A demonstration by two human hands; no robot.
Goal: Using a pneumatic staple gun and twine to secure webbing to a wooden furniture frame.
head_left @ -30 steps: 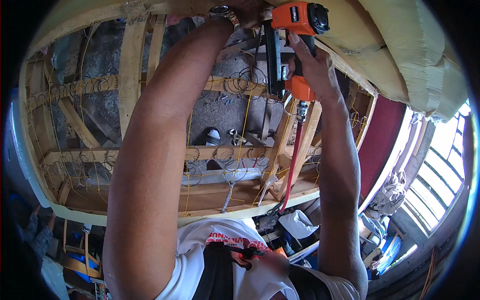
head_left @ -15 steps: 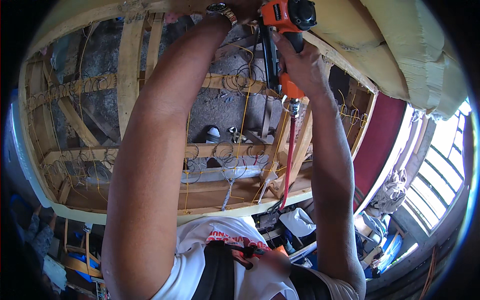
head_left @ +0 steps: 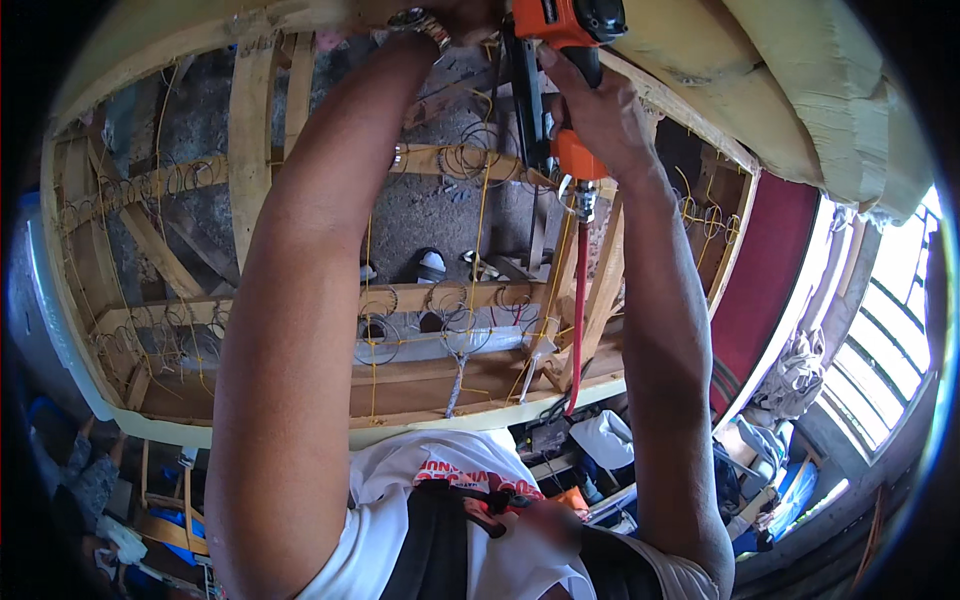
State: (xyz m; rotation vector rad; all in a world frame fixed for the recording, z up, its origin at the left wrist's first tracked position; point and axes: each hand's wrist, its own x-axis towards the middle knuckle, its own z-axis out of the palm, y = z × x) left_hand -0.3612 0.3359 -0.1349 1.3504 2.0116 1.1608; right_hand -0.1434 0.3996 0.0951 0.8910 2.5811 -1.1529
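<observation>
I am holding an orange and black air stapler [head_left: 560,60] in my right hand [head_left: 600,115]. My grip is wrapped tight around its handle. The stapler is far out from me, at the top of the picture, up against the far edge of a wooden sofa frame [head_left: 250,170]. Its long side is running from far to near, with the orange head pointing away from me and the handle end pointing back at me. A red air hose [head_left: 578,310] is hanging straight down from the near end. My left hand [head_left: 455,15] is reaching far too, just left of the stapler, by the frame's top edge. A watch [head_left: 415,22] is on that wrist. I cannot tell if that grip is closed. Wire springs [head_left: 450,310] are sitting inside the frame.
</observation>
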